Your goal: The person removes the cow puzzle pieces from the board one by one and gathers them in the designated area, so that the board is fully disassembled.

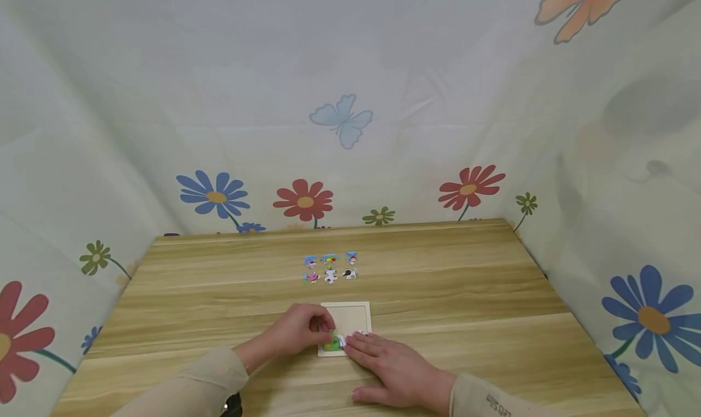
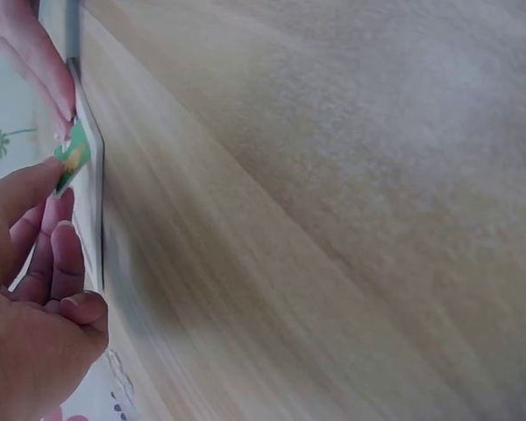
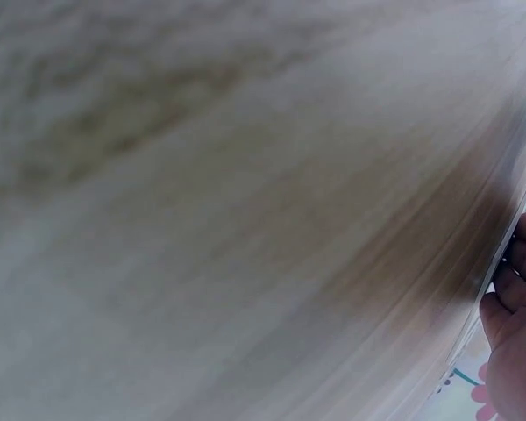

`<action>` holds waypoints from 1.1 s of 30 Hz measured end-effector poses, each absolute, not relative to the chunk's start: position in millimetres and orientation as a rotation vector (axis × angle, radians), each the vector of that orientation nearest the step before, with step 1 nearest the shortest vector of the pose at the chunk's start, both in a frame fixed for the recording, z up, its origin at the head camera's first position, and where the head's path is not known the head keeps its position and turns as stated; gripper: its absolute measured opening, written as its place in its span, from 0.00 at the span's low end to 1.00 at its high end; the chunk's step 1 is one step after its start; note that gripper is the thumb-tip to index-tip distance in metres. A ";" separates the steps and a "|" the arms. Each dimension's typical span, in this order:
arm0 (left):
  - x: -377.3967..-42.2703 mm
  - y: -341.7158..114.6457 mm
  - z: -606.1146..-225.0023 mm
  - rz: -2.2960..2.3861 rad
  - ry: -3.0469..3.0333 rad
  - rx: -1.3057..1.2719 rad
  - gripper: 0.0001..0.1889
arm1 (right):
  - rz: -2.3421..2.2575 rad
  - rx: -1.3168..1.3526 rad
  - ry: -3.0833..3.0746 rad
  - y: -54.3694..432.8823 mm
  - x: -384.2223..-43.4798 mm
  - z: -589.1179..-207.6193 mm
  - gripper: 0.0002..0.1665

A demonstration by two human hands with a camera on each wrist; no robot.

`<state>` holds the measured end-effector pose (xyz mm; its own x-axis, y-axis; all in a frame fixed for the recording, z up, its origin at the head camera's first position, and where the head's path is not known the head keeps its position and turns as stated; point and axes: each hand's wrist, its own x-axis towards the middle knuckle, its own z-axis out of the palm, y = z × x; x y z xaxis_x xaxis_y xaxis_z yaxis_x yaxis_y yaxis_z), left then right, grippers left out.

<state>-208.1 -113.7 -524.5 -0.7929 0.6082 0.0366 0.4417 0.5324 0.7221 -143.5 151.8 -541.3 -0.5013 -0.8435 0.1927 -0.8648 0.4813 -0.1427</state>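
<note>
A shallow square puzzle tray [image 1: 368,315] with a pale rim lies near the front of the table. My left hand [image 1: 298,330] pinches a green puzzle piece [image 2: 73,158] between thumb and fingers at the tray's near left corner; in the left wrist view the piece is tilted. Fingers of my right hand [image 1: 397,365] lie extended over the tray's near right part, covering what is beneath them. A whitish bit of puzzle shows between the two hands. The right wrist view catches only part of the right hand [image 3: 517,333] at its edge.
Beyond the tray, several loose puzzle pieces [image 1: 330,276] lie in two rows, the farther ones mostly blue. The wood-grain table [image 1: 465,283] meets a pale curtain [image 1: 246,100] printed with flowers and butterflies at the back and sides.
</note>
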 end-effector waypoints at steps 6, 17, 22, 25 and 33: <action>-209.6 -114.0 -518.5 1.148 2.530 0.877 0.06 | 0.338 1.519 -2.626 151.3 -143.6 -539.4 0.44; -217.6 -122.9 -505.0 1.146 2.578 0.798 0.05 | 0.326 1.511 -2.599 151.2 -143.1 -540.8 0.44; -228.6 -132.7 -501.5 1.169 2.612 0.696 0.05 | 0.331 1.514 -2.597 150.9 -143.3 -540.9 0.44; -237.0 -139.2 -501.5 1.183 2.635 0.648 0.04 | 0.329 1.512 -2.596 150.8 -143.3 -541.2 0.44; -256.3 -150.4 -502.0 1.223 2.658 0.506 0.04 | 0.325 1.514 -2.598 151.3 -143.2 -540.4 0.44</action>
